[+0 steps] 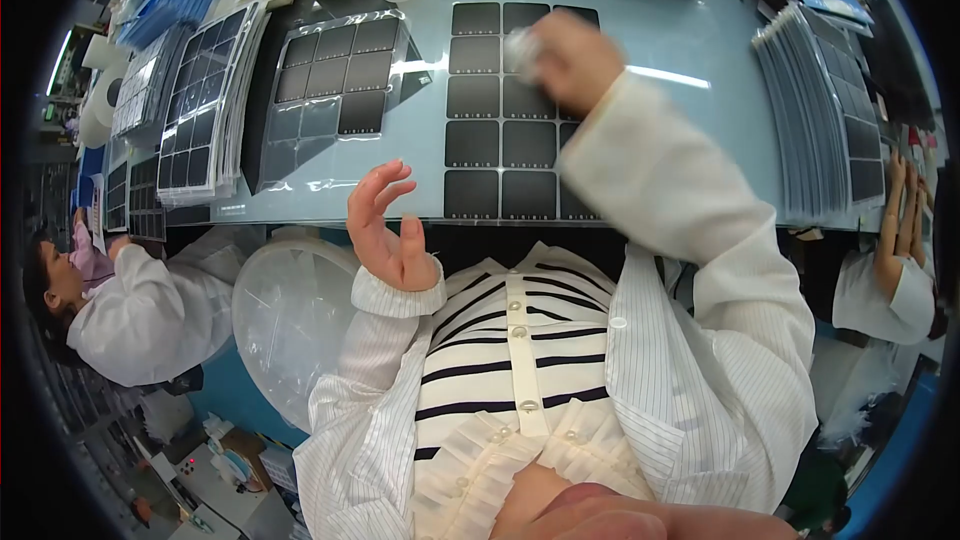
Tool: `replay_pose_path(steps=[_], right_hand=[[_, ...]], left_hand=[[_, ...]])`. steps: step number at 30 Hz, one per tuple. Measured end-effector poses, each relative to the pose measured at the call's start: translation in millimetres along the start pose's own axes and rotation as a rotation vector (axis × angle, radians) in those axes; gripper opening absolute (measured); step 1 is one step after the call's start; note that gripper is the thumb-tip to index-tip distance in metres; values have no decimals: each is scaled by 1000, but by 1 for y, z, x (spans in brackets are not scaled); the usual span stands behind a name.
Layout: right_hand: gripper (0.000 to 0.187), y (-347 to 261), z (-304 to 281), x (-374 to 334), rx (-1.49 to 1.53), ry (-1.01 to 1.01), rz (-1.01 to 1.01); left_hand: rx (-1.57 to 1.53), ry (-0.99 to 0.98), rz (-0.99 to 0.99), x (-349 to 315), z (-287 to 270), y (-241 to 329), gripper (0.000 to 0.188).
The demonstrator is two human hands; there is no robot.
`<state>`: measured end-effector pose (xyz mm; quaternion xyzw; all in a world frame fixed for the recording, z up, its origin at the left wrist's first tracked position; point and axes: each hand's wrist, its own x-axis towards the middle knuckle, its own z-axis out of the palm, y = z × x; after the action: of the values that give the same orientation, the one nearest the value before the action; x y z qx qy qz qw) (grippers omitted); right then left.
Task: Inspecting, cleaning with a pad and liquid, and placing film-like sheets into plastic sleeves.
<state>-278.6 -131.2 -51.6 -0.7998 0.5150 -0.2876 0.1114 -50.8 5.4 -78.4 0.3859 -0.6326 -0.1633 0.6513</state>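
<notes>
I count one left hand [380, 230], one right hand [580, 58], one blurred white wad [521, 52] — three columns of dark squares [473, 95], five in the leftmost — and seven black squares [328, 75] on one clear sheet [321, 120].

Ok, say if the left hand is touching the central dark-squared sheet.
Apart: the head view shows tabletop between the left hand and the central dark-squared sheet.

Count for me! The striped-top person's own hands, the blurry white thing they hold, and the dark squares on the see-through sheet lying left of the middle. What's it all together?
Hands: 2 (left hand, right hand)
Whitish thing, blurred, in the right hand: 1
Dark squares on the see-through sheet: 7
Total: 10
</notes>
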Motion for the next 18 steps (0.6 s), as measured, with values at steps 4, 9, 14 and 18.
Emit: replay_pose_path(steps=[4, 9, 14, 18], right_hand=[[19, 27, -14, -9, -102, 134, 65], [24, -51, -1, -80, 118, -297, -355], [21, 80, -30, -31, -97, 266, 23], [12, -5, -10, -58, 65, -3, -74]], left_hand=[[93, -54, 51, 0, -6, -6, 38], [509, -174, -7, 22, -21, 0, 42], [741, -392, -98, 30, -23, -6, 47], [694, -441, -136, 41, -32, -25, 47]])
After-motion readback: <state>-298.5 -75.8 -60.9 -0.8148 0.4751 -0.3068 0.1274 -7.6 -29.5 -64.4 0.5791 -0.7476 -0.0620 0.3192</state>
